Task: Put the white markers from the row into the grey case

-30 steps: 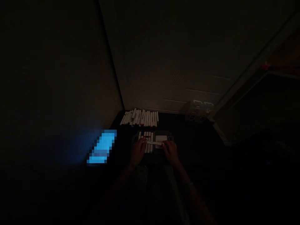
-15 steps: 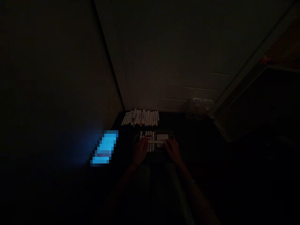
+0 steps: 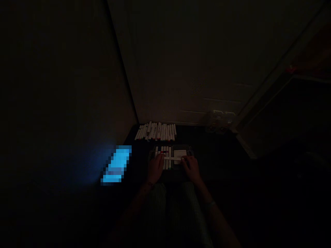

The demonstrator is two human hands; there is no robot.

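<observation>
The scene is very dark. A white marker [image 3: 172, 158] lies crosswise between my two hands, over a dark case [image 3: 190, 151]. My left hand [image 3: 154, 168] pinches its left end and my right hand [image 3: 190, 166] pinches its right end. In the left part of the case stands a short row of markers [image 3: 163, 151], and a pale rectangular patch [image 3: 180, 154] shows in the right part. Beyond the case, a longer row of white markers [image 3: 156, 131] lies on the dark floor by the wall.
A glowing blue screen [image 3: 117, 164] lies on the floor to the left of my left hand. A small clear container [image 3: 220, 121] sits at the back right by the wall. Walls meet in a corner behind the markers.
My hands keep hold of the crosswise marker over the case. Only the view has shifted slightly; nothing else has visibly moved.
</observation>
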